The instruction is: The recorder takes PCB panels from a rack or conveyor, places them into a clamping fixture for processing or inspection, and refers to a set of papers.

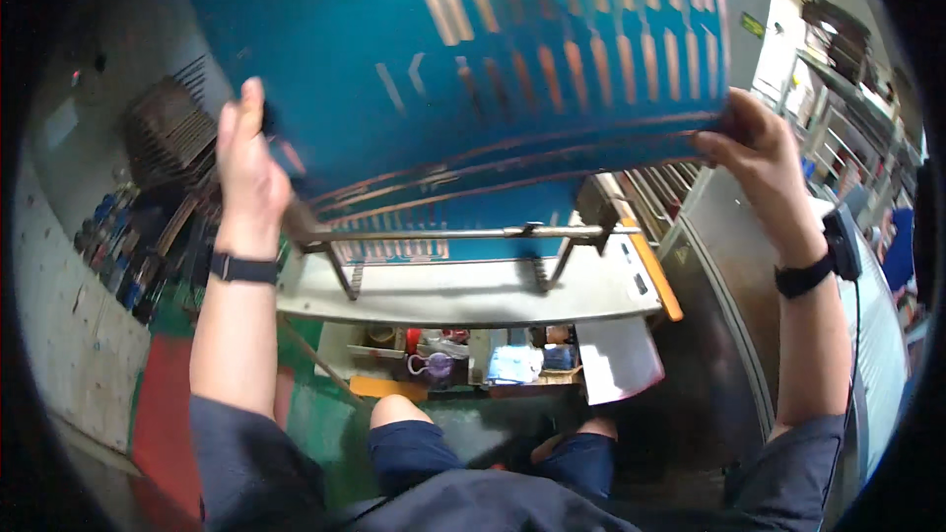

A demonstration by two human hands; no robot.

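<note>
A large blue circuit board panel [345, 79] with copper-coloured strips is raised in front of me, tilted, its upper part cut off by the picture's edge. My left hand [251, 167] grips its left edge, fingers pointing up and the thumb side partly hidden. At the lower right corner my right hand [754, 143] pinches the panel between thumb and fingers. Below it, a metal rack [434, 234] with a crossbar stands on a white bench [443, 307]. A second blue panel [493, 209] with copper strips shows behind that bar, mostly covered by the raised one.
Under the bench top, an open drawer [473, 360] holds a purple item [431, 366] and small packets. A white sheet [619, 360] juts out at its right. Dark slatted racks [177, 123] stand at left, metal shelving [847, 89] at right. An orange strip [652, 276] edges the bench.
</note>
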